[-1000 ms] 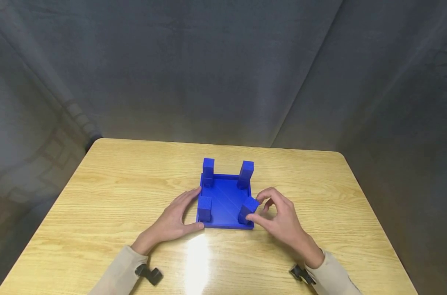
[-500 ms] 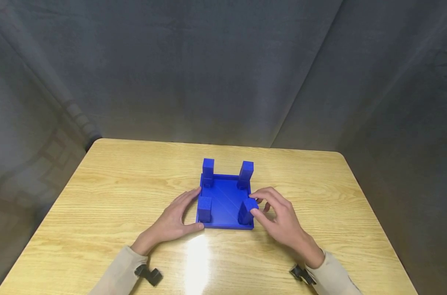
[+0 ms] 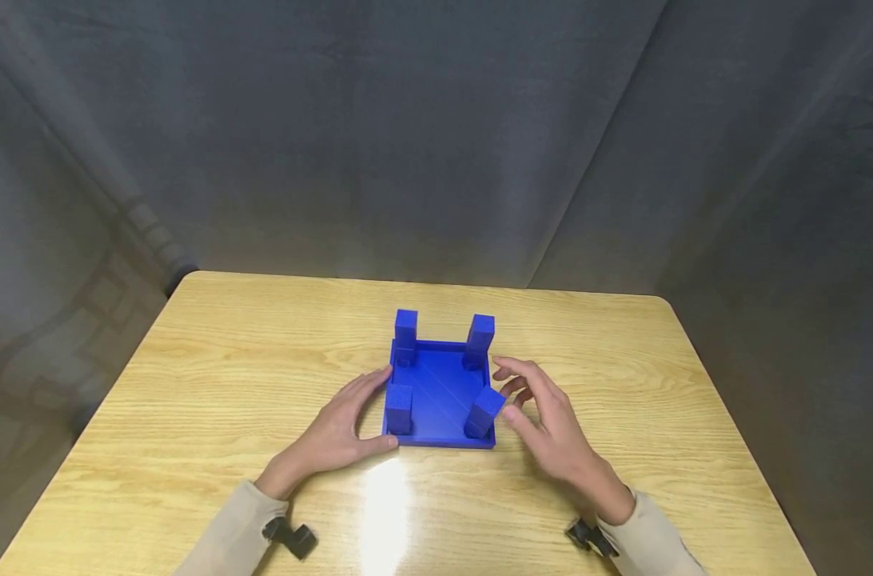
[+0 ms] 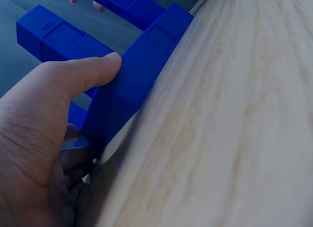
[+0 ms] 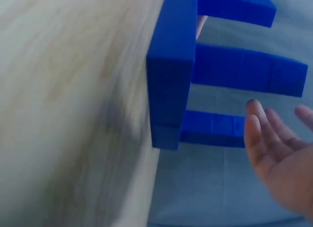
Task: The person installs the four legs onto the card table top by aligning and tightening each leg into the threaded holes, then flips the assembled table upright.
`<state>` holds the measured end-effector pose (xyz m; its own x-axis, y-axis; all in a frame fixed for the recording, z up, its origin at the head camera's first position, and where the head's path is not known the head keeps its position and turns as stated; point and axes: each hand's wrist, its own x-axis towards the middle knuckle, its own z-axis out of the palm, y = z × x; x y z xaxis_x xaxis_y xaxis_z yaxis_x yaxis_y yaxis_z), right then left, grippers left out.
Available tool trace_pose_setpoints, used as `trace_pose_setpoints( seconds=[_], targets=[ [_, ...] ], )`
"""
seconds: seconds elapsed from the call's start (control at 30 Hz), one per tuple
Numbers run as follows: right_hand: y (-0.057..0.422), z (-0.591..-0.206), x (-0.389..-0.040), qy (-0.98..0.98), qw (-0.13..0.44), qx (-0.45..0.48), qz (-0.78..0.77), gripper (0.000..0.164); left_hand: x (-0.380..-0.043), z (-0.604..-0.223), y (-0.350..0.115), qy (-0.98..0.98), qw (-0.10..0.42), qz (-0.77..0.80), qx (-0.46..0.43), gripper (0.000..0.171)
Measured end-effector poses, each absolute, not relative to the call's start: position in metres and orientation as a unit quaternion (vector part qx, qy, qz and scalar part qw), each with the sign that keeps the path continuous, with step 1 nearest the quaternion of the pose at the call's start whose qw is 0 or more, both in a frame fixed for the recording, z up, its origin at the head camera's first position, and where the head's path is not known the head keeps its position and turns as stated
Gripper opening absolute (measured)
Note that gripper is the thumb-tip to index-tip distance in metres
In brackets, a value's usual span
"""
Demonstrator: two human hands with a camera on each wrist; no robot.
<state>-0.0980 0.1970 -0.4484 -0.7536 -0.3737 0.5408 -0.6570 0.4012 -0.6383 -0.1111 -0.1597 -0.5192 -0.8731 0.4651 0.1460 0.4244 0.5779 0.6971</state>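
Note:
A small blue square tabletop (image 3: 443,392), with a raised rim, lies upside down on the table. Square blue legs stand at its corners: the back-left leg (image 3: 406,332), back-right leg (image 3: 481,336), front-left leg (image 3: 399,408) and front-right leg (image 3: 484,412), the last tilted outward to the right. My left hand (image 3: 335,428) holds the front-left corner, its thumb pressed on the front side in the left wrist view and its fingers along the left side. Just right of the front-right leg, my right hand (image 3: 554,428) is apart from it, fingers loosely bent and holding nothing.
A light wooden table (image 3: 249,344) carries the blue piece near its middle. Dark grey curtains (image 3: 378,160) hang behind and at both sides. A bright glare (image 3: 384,512) lies on the wood in front.
My right thumb and fingers have left the front-right leg and spread apart to its right. That leg straightened somewhat, then leaned outward again. My left hand has stayed in place.

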Motion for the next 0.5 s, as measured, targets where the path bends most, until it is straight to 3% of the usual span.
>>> trace_pose_setpoints(
  seconds=[0.1,0.2,0.5],
  targets=[
    [0.1979,-0.4477,-0.0975,-0.825,0.147,0.326,0.437,0.056,-0.111,-0.5192,-0.1596,0.889,0.025,0.383,0.251,0.106],
    [0.1979,-0.449,-0.0976,-0.83,0.149,0.342,0.415,0.055,-0.1109,-0.5191,-0.1596,0.888,0.025,0.384,0.25,0.106],
    [0.1944,-0.4531,-0.0982,-0.823,0.192,0.323,0.425,0.028,-0.1112,-0.5198,-0.1596,0.889,0.024,0.383,0.251,0.106]
  ],
)
